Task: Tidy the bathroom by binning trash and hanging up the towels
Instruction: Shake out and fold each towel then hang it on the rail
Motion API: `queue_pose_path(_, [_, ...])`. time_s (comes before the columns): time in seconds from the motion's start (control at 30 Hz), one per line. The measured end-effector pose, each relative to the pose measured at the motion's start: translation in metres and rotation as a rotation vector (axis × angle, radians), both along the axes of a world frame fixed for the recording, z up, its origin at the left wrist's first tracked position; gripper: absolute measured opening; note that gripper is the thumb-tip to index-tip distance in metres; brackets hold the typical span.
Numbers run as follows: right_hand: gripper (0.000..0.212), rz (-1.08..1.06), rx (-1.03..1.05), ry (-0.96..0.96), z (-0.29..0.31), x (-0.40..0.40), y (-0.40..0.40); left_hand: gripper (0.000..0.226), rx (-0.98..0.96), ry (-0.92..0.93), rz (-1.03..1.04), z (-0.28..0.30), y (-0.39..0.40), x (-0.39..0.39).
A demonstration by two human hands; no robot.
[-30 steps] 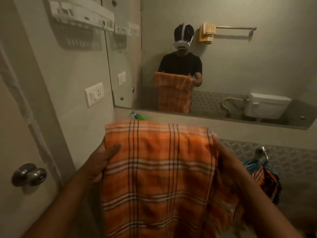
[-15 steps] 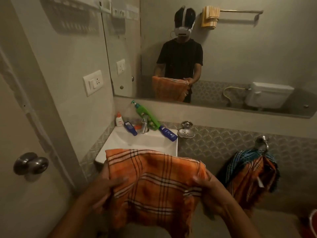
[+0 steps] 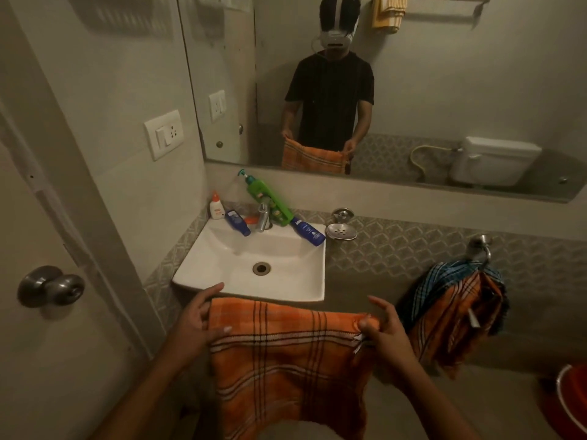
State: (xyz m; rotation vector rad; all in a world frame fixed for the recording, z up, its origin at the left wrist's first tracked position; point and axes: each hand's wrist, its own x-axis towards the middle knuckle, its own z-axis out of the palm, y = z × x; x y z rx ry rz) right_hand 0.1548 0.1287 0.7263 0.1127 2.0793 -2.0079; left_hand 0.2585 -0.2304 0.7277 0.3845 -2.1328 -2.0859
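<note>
An orange checked towel [image 3: 286,360] hangs folded in front of me, just below the front rim of the white sink [image 3: 286,290]. My left hand [image 3: 200,322] pinches its top left corner and my right hand [image 3: 381,325] pinches its top right corner. More towels, one blue checked and one orange [image 3: 454,309], hang bunched on a metal wall hook [image 3: 479,246] at the right. A yellow towel [image 3: 387,11] on a rail shows in the mirror.
Behind the tap on the sink stand a green pump bottle [image 3: 270,198], two blue tubes [image 3: 308,231] and a small white bottle [image 3: 217,207]. A steel soap dish [image 3: 341,231] is on the wall. A door with a round knob [image 3: 50,285] is at left. A red bucket [image 3: 575,404] sits low right.
The towel and both hands have dropped from face height to below the sink rim, uncovering the sink and bottles. The view has tilted downward.
</note>
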Motion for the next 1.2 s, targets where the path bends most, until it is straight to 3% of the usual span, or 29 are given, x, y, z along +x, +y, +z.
queue_pose_path(0.07, [0.032, 0.021, 0.026, 0.059, 0.012, -0.005, 0.004, 0.098, -0.033, 0.024, 0.005, 0.0, -0.002, -0.004])
queue_pose_path(0.13, [0.031, 0.086, -0.002, 0.084, 0.018, -0.009, 0.007, 0.094, -0.075, 0.033, -0.035, 0.001, -0.002, -0.008])
queue_pose_path(0.23, [0.062, 0.252, -0.079, 0.032, 0.022, -0.013, 0.015, 0.088, -0.162, 0.006, -0.143, 0.0, 0.002, -0.015])
queue_pose_path(0.3, [0.076, 0.315, 0.0, 0.078, 0.022, -0.019, 0.02, 0.078, -0.197, 0.012, -0.116, -0.004, -0.001, -0.023])
queue_pose_path(0.4, [0.069, 0.224, 0.281, 0.245, 0.025, -0.028, 0.028, 0.068, -0.291, 0.044, -0.03, -0.002, -0.005, -0.034])
queue_pose_path(0.6, [0.044, 0.083, 0.523, 0.475, 0.042, -0.034, 0.037, 0.051, -0.447, 0.161, 0.031, 0.011, 0.005, -0.052])
queue_pose_path(0.77, [0.035, -0.059, 0.538, 0.589, 0.046, -0.039, 0.041, 0.056, -0.233, 0.206, 0.153, 0.014, 0.017, -0.067])
queue_pose_path(0.9, [0.023, -0.084, 0.443, 0.588, 0.05, -0.051, 0.047, 0.082, -0.342, 0.193, 0.005, 0.01, 0.04, -0.073])
queue_pose_path(1.0, [0.022, -0.098, 0.315, 0.576, 0.053, -0.058, 0.047, 0.062, -0.453, 0.192, 0.058, 0.01, 0.058, -0.082])
queue_pose_path(1.1, [0.016, -0.179, 0.073, 0.418, 0.051, -0.069, 0.054, 0.041, -0.506, 0.176, 0.13, 0.014, 0.069, -0.095])
queue_pose_path(1.2, [0.015, -0.181, 0.055, 0.393, 0.052, -0.081, 0.069, 0.035, -0.582, 0.197, 0.164, 0.014, 0.07, -0.113])
